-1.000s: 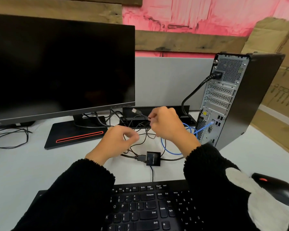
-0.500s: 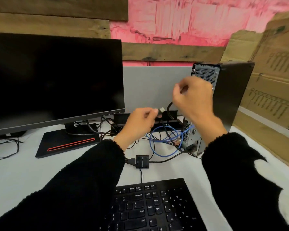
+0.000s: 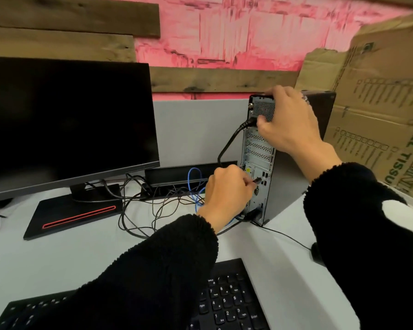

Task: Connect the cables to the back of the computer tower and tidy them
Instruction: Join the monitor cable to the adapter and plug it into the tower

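Observation:
The black computer tower (image 3: 293, 177) stands on the white desk with its perforated rear panel facing me. My right hand (image 3: 287, 122) grips the tower's top rear corner, thumb on the panel beside the thick black power cable (image 3: 227, 148) plugged in near the top. My left hand (image 3: 227, 189) pinches a small black USB plug (image 3: 257, 180), its tip at the USB ports halfway down the panel. A blue network cable (image 3: 193, 184) loops behind my left hand. Thin black cables (image 3: 157, 206) lie tangled on the desk.
A black monitor (image 3: 67, 125) on a red-striped base (image 3: 74, 215) stands at left. A black keyboard (image 3: 227, 303) lies at the near edge. A black cable tray (image 3: 177, 175) sits behind the tangle. Cardboard boxes (image 3: 377, 110) lean right of the tower. A mouse cable (image 3: 289, 238) runs right.
My right hand rose from the cables to the tower's top rear corner. My left hand carried the USB plug rightward up to the rear ports. The view shifted left and down.

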`<control>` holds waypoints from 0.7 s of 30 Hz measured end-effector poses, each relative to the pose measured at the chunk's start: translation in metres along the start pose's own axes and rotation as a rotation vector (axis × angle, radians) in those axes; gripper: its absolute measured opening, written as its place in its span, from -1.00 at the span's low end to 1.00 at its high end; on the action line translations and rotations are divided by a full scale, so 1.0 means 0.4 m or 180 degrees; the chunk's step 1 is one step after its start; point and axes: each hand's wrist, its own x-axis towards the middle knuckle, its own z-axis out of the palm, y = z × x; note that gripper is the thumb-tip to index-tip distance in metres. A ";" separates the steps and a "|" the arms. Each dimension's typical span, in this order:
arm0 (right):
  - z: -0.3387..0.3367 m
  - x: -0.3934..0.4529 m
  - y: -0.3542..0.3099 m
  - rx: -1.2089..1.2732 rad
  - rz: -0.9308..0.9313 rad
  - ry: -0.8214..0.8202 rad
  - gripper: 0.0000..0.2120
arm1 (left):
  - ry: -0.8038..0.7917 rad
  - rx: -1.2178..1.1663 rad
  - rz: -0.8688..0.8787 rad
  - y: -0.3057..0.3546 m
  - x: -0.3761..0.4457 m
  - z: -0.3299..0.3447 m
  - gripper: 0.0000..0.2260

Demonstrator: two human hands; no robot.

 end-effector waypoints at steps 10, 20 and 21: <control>0.035 -0.006 0.014 0.0231 -0.0092 0.0262 -0.50 | 0.0017 0.0649 -0.0303 0.007 0.010 0.059 -0.79; 0.060 -0.006 0.004 0.0315 0.0012 0.0479 -0.48 | 0.0095 0.0201 -0.0191 0.003 0.013 0.064 -0.88; 0.061 -0.005 0.005 0.0319 0.0018 0.0478 -0.49 | 0.0110 0.0202 -0.0170 0.003 0.011 0.067 -0.88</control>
